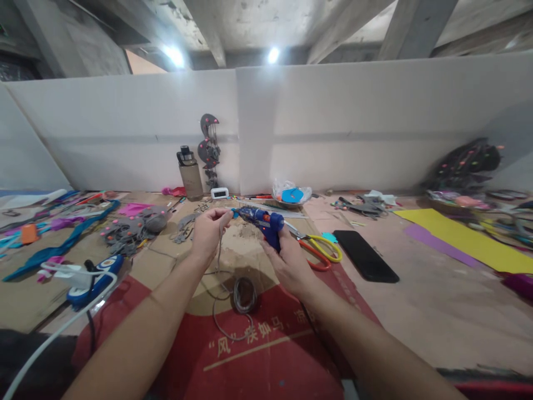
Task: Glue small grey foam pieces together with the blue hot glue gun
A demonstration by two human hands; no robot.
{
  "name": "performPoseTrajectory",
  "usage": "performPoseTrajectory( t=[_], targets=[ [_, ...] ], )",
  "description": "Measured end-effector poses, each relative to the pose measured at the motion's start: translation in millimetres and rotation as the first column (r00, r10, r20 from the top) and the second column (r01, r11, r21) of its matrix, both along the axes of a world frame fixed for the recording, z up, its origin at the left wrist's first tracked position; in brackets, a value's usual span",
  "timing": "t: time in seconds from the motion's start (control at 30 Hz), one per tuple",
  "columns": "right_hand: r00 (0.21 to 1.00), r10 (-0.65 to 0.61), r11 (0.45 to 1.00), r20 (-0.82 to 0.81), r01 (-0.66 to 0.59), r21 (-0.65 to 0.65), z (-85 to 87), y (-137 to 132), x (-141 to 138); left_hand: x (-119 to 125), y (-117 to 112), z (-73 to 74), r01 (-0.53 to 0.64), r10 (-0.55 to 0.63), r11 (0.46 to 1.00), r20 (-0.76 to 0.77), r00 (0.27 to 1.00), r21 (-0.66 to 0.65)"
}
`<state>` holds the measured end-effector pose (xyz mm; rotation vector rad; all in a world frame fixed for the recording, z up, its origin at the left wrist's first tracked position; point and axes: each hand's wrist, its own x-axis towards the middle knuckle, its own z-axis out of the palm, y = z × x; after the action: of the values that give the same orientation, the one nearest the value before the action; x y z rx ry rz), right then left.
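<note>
My right hand point(287, 258) is wrapped round the handle of a blue hot glue gun point(270, 226), whose nozzle points left. My left hand point(211, 230) is closed in a pinch on a thin grey cord point(220, 250). The glue gun's tip meets the left fingertips, where a small blue bit shows; its kind I cannot make out. From the left hand the cord hangs down to a loose coil point(245, 294) on the cardboard point(258, 361). Scissors point(320, 250) with red and yellow handles lie just right of the glue gun.
A black phone point(366, 256) lies to the right, near yellow paper point(453, 239). Left stands a blue power strip point(95, 283) with a white cable. Behind are a bottle point(190, 176), a small white clock point(219, 193) and a bowl point(302, 201). Grey felt pieces point(133, 228) lie at left.
</note>
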<state>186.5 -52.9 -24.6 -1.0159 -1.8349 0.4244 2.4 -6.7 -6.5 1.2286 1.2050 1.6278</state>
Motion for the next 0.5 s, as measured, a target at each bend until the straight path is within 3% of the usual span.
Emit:
performPoseTrajectory(
  t=[0.5],
  targets=[
    [1.000,0.011,0.999,-0.012,-0.012,-0.030,0.0,1.9,2.0,0.2,-0.2,0.0,-0.007,0.007,1.000,-0.010,1.000,-0.012]
  ],
)
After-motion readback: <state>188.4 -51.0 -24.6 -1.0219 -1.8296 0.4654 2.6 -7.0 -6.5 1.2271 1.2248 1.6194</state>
